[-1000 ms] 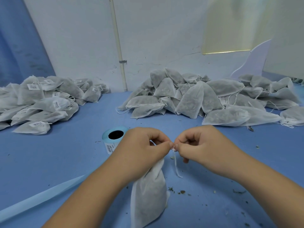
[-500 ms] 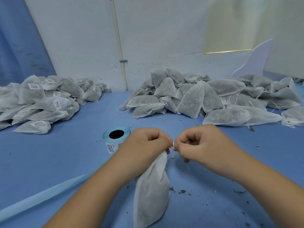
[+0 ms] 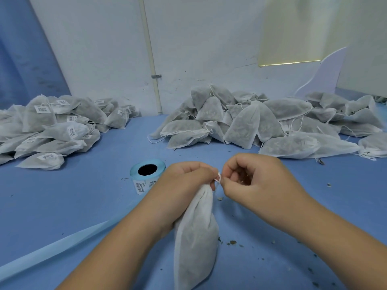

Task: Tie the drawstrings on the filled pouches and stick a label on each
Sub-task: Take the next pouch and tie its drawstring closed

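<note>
Pouch of white non-woven fabric (image 3: 195, 243), filled and bulging, hangs low in the middle of the head view, its gathered neck bunched under the left hand (image 3: 184, 183) and its body reaching down toward the bottom edge over the blue table (image 3: 83, 195). The left hand is closed around the neck of the pouch. The right hand (image 3: 257, 181), just beside it, has thumb and forefinger pinched together on the thin white drawstring (image 3: 218, 178), which shows as a small loop between the two hands. Behind the left hand stands a pale blue roll of barcode labels (image 3: 144, 176), upright on the table, with its light blue backing strip (image 3: 52, 250) trailing to the lower left of the frame. At the left edge lies a heap of labelled white pouches (image 3: 48, 130). Across the upper right spreads a larger heap of unlabelled grey-white pouches (image 3: 261, 124), drawstrings loose, against the white wall (image 3: 199, 38). Dark crumbs (image 3: 231, 242) dot the table beside the held pouch.
</note>
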The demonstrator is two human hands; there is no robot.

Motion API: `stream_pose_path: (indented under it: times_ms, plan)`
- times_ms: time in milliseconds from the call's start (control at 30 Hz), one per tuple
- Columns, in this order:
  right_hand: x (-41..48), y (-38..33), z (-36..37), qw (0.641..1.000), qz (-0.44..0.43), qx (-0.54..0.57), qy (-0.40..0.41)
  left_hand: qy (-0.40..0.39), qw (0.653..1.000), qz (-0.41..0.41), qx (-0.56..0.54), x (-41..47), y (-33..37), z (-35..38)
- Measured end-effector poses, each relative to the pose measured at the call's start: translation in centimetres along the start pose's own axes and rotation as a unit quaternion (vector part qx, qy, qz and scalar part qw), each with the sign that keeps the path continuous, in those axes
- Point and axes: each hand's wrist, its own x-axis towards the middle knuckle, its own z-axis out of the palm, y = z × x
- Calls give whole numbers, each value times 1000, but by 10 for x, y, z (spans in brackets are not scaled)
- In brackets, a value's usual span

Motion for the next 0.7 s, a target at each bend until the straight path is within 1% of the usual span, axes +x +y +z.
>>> stream_pose_path:
  times_ms: [133, 267, 467, 633, 700]
  plan:
    - [-2, -2, 2, 1000, -21, 1, 2, 26, 1000, 13, -9, 0, -1, 1]
    - [-1, 1, 1, 1000, -12, -15, 4, 46, 998, 35, 36, 2, -3, -1]
    - [2, 6, -5, 998, 15, -51, -45, 9, 995, 41, 86, 3, -5, -7]
    - [5, 8, -16, 994, 35, 22, -99, -35, 993, 49, 104, 2, -3, -13]
    - [8, 8, -24, 992, 49, 71, -97, -46, 992, 43, 109, 2, -3, -16]
